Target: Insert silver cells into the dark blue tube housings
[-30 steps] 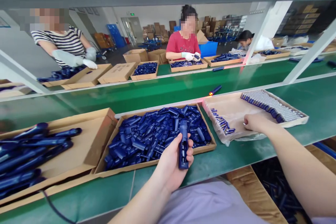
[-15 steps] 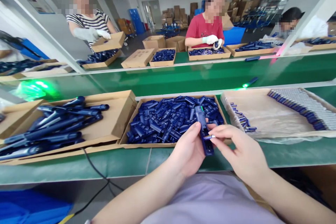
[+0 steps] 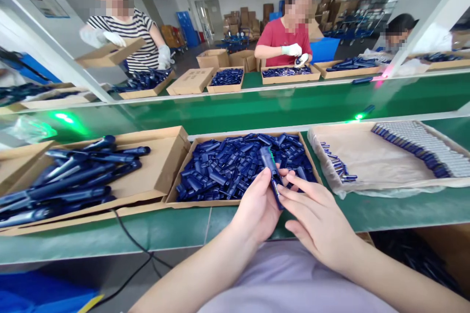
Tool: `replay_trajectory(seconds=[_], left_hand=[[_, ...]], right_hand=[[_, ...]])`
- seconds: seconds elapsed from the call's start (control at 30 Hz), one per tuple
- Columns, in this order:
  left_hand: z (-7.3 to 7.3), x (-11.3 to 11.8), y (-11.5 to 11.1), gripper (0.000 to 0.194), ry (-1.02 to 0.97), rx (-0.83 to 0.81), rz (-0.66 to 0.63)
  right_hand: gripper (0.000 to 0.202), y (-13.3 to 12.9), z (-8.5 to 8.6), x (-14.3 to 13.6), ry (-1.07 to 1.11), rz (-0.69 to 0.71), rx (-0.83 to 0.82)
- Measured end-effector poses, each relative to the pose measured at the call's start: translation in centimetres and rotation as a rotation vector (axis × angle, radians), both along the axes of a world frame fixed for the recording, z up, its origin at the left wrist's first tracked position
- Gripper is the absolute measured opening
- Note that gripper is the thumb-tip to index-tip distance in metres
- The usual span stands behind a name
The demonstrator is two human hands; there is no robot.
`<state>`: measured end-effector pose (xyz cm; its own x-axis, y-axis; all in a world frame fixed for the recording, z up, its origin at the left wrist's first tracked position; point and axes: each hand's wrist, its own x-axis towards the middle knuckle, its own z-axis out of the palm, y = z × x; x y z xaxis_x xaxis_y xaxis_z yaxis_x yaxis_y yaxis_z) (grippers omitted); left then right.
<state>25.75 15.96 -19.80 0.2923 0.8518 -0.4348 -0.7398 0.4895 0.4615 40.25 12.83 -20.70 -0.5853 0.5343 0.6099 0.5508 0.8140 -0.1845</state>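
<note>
My left hand (image 3: 259,205) is closed around a dark blue plastic housing (image 3: 269,160), held tilted above the front of a box of similar parts. A small green light shows along the housing's upper edge. My right hand (image 3: 312,212) lies against the lower part of the housing with its fingers stretched out and the thumb apart. Its fingertips press at the housing's open slot, where a slim battery seems to lie, mostly covered by the fingers. Behind both hands is the cardboard box (image 3: 205,203) heaped with blue housings (image 3: 223,171).
To the right, a lined tray (image 3: 345,151) holds rows of batteries (image 3: 422,149) and several loose ones. At left, a box (image 3: 165,171) holds long blue wands (image 3: 81,171). A green conveyor (image 3: 220,115) carries a lit piece (image 3: 362,115). Co-workers (image 3: 288,39) work across it.
My right hand has gone from pinching the battery to laying stretched fingers on the housing. The housing moved slightly left. Across the conveyor, a co-worker's box lid moved left.
</note>
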Motion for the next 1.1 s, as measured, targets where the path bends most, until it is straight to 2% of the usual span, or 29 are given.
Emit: replay_trajectory(seconds=[0.1, 0.17, 0.2, 0.23, 0.3, 0.37, 0.47, 0.67, 0.87, 0.93, 1.0, 1.03, 1.1], left_hand=[[0.0, -0.1, 0.1, 0.031, 0.025, -0.033, 0.009], [0.2, -0.2, 0.0, 0.032, 0.052, -0.027, 0.009], [0.3, -0.2, 0.0, 0.032, 0.069, -0.016, 0.009], [0.5, -0.2, 0.0, 0.033, 0.090, -0.011, 0.005], [0.7, -0.2, -0.1, 0.035, 0.139, -0.039, -0.015], [0.7, -0.2, -0.1, 0.036, 0.190, -0.086, -0.048], [0.4, 0.0, -0.1, 0.040, 0.250, -0.091, -0.111], [0.0, 0.2, 0.1, 0.044, 0.274, -0.029, -0.145], [-0.4, 0.4, 0.0, 0.044, 0.255, -0.023, -0.169], [-0.7, 0.5, 0.0, 0.044, 0.240, -0.003, -0.184], [-0.9, 0.7, 0.0, 0.042, 0.221, 0.017, -0.211], [-1.0, 0.8, 0.0, 0.041, 0.214, 0.026, -0.226], [-1.0, 1.1, -0.1, 0.038, 0.202, 0.057, -0.251]], right_hand=[[0.045, 0.0, 0.7, -0.2, -0.072, 0.028, -0.067], [0.039, 1.0, 1.2, 1.3, -0.038, 0.022, -0.110], [0.037, 1.9, 1.3, 2.7, 0.002, -0.022, -0.121], [0.034, 3.0, 1.4, 4.7, 0.036, -0.103, -0.140], [0.027, 5.6, 1.3, 9.4, 0.036, -0.384, -0.245], [0.020, 8.0, 0.9, 14.0, -0.222, -0.635, -0.590], [0.013, 10.3, -0.1, 17.7, -0.396, -0.669, -0.836], [0.016, 10.9, -1.6, 17.6, -0.411, -0.528, -0.973], [0.017, 11.3, -2.9, 20.0, -0.317, -0.508, -0.979], [0.022, 10.5, -2.5, 19.7, -0.264, -0.548, -0.943], [0.029, 8.6, -1.2, 17.8, -0.133, -0.545, -0.890], [0.033, 7.3, -0.3, 16.4, -0.056, -0.516, -0.856], [0.034, 4.5, 1.4, 12.8, 0.159, -0.363, -0.791]])
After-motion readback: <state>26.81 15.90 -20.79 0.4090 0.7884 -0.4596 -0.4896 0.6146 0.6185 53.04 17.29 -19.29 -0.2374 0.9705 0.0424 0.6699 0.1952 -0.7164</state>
